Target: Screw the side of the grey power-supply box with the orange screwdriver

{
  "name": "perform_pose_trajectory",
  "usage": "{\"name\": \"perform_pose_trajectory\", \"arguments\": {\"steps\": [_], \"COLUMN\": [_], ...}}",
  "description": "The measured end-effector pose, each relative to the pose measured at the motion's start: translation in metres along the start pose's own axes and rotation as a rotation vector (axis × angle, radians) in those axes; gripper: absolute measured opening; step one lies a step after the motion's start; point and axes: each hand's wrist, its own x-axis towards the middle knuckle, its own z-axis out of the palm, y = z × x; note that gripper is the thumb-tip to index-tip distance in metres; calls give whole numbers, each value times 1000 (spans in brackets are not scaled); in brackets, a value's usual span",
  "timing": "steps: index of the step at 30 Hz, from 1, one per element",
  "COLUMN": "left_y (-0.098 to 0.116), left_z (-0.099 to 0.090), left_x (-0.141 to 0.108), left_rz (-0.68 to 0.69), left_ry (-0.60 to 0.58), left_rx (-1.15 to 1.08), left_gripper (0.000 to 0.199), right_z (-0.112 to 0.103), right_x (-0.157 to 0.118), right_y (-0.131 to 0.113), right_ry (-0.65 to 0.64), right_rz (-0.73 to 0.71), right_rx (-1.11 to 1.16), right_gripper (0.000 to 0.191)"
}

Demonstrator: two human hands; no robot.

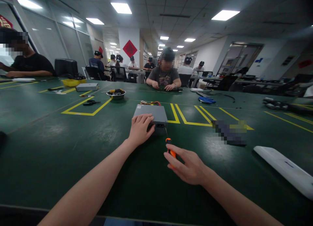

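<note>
A flat grey metal box (150, 114) lies on the green work table (49, 154), with a bundle of red and yellow wires (150, 103) at its far side. My left hand (140, 129) rests over the box's near left corner, gripping it. My right hand (188, 164) sits just below the box, its fingers around the orange and black handle of a screwdriver (170, 149). The thin shaft points up to the box's near edge, and its tip is hidden in shadow there.
A steel bowl of small parts (116, 94), black-handled pliers (91, 102), a second grey box (86, 86) and a yellow tray (73, 82) lie to the far left. Blue gloves (205, 100) and a white board (283, 170) lie to the right. Co-workers sit around the table.
</note>
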Motion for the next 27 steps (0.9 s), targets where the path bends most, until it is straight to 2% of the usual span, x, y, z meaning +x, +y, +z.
{"name": "perform_pose_trajectory", "arguments": {"steps": [5, 11, 15, 19, 22, 27], "left_y": [0, 0, 0, 0, 0, -1], "left_z": [1, 2, 1, 0, 0, 1], "left_x": [0, 0, 0, 0, 0, 0], "left_rz": [0, -4, -6, -5, -2, -1], "left_ry": [3, 4, -1, 2, 1, 2], "left_rx": [10, 8, 2, -5, -9, -11], "left_gripper": [24, 24, 25, 26, 26, 26], "right_z": [7, 6, 7, 11, 13, 14], "right_x": [-5, -8, -6, -8, -10, -9], "right_y": [4, 2, 3, 7, 8, 9], "right_ry": [100, -24, 37, 97, 64, -3], "right_rz": [12, 41, 36, 94, 114, 93], "right_rx": [-7, 1, -51, 26, 59, -9], "right_gripper": [25, 29, 25, 24, 26, 27]}}
